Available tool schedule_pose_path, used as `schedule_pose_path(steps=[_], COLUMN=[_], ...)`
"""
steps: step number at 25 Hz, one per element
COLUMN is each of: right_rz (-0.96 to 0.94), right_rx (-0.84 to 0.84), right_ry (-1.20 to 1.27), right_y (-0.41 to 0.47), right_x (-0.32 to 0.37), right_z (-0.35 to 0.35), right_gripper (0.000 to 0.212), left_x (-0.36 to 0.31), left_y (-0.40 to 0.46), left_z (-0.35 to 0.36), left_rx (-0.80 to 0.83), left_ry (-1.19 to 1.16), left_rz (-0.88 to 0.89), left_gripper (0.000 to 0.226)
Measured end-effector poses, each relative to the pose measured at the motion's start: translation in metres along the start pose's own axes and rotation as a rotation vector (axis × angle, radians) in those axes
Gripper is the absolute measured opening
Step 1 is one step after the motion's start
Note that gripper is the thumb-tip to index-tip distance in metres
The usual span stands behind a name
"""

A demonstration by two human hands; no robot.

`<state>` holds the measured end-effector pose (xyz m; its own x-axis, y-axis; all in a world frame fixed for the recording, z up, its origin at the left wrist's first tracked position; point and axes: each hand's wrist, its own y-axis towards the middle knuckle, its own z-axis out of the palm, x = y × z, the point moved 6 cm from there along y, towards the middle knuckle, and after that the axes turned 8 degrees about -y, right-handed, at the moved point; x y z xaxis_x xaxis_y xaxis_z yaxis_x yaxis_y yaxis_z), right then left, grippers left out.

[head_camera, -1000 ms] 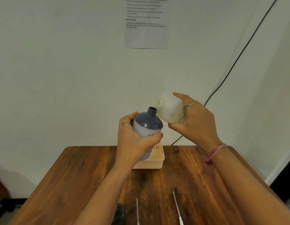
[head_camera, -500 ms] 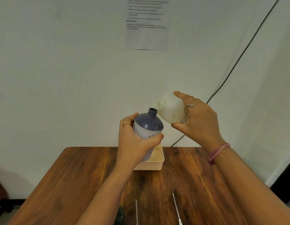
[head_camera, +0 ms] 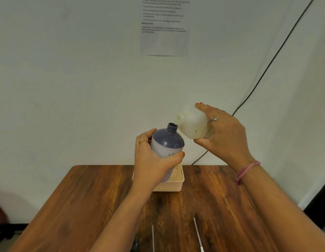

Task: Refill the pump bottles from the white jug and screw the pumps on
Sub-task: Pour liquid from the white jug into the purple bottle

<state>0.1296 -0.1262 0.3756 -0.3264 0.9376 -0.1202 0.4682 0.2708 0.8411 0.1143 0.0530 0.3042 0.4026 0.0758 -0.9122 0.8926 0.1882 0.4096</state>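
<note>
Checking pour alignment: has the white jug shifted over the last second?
Barely. The white jug sits slightly higher above the pump bottle's neck, its mouth still just right of the opening; no clear sideways shift.

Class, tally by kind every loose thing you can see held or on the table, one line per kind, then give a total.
Bottle: 1
Jug: 1
Basket: 1
Dip tubes: 2
Total: 5

place: test room | cues: instruction sheet [head_camera: 164, 28] on wall, wooden table [head_camera: 85, 197]
</note>
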Motion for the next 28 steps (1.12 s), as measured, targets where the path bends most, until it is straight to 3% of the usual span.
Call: schedule_pose_path(steps=[28], right_rz=[-0.062], right_rx=[-0.023], right_ry=[-0.021], right_y=[0.0024], right_x=[-0.0004], right_z=[0.0002], right_gripper=[0.077], left_x=[0.0072], left_y=[0.0001], left_z=[0.0010], left_rx=[-0.004], left_ry=[-0.025], left_rz=[0.004], left_gripper=[0.087])
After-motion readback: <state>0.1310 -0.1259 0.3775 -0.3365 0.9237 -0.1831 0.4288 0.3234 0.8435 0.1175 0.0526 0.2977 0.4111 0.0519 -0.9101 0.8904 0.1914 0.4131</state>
